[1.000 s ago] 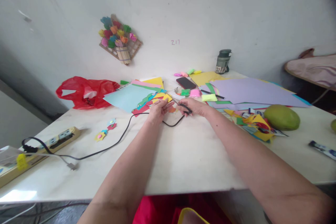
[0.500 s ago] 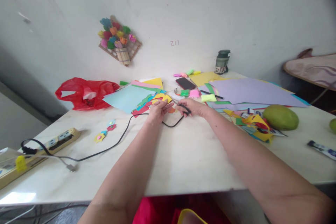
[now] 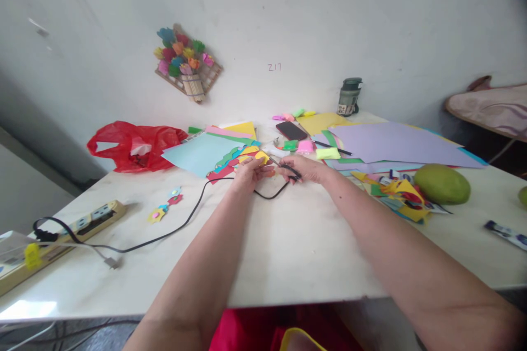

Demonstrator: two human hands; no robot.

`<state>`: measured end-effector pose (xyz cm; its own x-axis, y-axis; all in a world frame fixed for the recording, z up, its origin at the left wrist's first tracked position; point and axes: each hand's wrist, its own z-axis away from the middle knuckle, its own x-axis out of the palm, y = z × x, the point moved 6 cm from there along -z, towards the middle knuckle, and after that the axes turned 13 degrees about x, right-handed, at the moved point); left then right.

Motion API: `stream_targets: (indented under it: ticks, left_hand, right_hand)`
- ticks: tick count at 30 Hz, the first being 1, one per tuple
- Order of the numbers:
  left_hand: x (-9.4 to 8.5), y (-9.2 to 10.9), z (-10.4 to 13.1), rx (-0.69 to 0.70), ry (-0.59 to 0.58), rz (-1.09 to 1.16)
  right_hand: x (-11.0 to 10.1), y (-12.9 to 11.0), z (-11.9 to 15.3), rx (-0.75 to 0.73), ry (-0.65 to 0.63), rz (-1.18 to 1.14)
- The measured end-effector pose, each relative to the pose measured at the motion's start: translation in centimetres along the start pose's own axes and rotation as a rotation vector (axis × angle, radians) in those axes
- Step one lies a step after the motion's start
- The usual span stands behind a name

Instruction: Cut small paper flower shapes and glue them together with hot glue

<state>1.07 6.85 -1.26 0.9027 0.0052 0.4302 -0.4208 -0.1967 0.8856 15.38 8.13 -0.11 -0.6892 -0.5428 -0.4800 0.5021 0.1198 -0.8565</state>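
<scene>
My right hand [image 3: 307,169] is closed around the black handles of a pair of scissors [image 3: 293,172], whose blades point up and left. In my left hand [image 3: 250,173] is a piece of yellow paper [image 3: 262,157], pinched at its edge close to the scissor blades. Whether the blades touch the paper is too small to tell. Behind and left of my left hand lie wavy-cut strips of red paper [image 3: 220,174] and green paper [image 3: 228,160], partly over a light blue sheet [image 3: 197,153]. A black cable [image 3: 185,223] runs across the table below my left hand.
At the left are a power strip [image 3: 99,218], a red plastic bag [image 3: 158,145] and small paper flowers [image 3: 157,214]. A phone [image 3: 291,130] and packets of clay [image 3: 305,146] lie behind my hands. On the right are purple sheets [image 3: 395,141], paper scraps [image 3: 405,197] and a green mango [image 3: 442,184].
The yellow paper and my left fingers have shifted very slightly beside the scissors. Both hands keep nearly the same place, and the rest of the table looks the same.
</scene>
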Motion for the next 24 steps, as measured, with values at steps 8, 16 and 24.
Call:
stream_targets:
  ticks: [8, 16, 24]
  left_hand:
    - [-0.25, 0.23, -0.04, 0.057, -0.044, -0.034]
    - [-0.17, 0.16, -0.06, 0.075, -0.062, -0.025]
    - [-0.12, 0.19, -0.05, 0.078, -0.064, 0.005]
  right_hand:
    - [0.05, 0.05, 0.19, -0.003, -0.037, -0.035]
    - [-0.09, -0.16, 0.41, 0.018, -0.017, -0.037]
    - [0.01, -0.68, 0.82, 0.027, -0.010, -0.037]
